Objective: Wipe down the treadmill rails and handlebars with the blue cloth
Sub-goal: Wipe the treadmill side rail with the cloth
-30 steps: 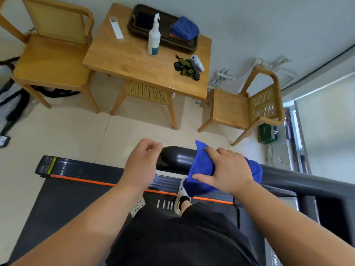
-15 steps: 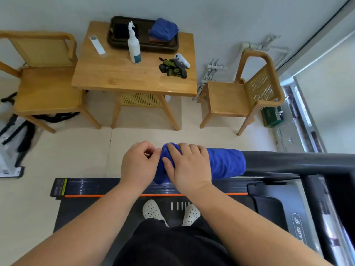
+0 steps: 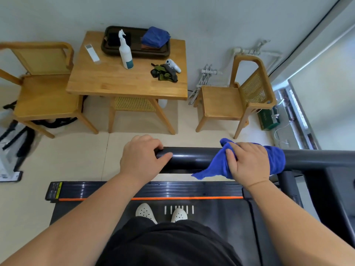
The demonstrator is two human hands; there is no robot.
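Observation:
A black treadmill handlebar [image 3: 192,157] runs left to right across the middle of the head view. My left hand [image 3: 143,157] grips its left end, fingers curled over the top and thumb on the near side. My right hand [image 3: 247,163] holds the blue cloth [image 3: 276,158] wrapped over the bar further right; a loose corner of the cloth hangs down toward the deck. Below lie the black side rail with an orange stripe [image 3: 153,198] and the belt [image 3: 211,214], where my two white shoes stand.
Beyond the bar stands a wooden table [image 3: 107,81] with a spray bottle [image 3: 125,52], a dark tray [image 3: 134,51] holding another blue cloth, a white remote and a white controller. Wooden chairs flank it left [image 3: 44,96] and right [image 3: 230,100]. The treadmill upright [image 3: 326,189] rises at right.
My right hand has slid the blue cloth rightward along the handlebar, away from my left hand. My left hand now grips the bare left end of the bar.

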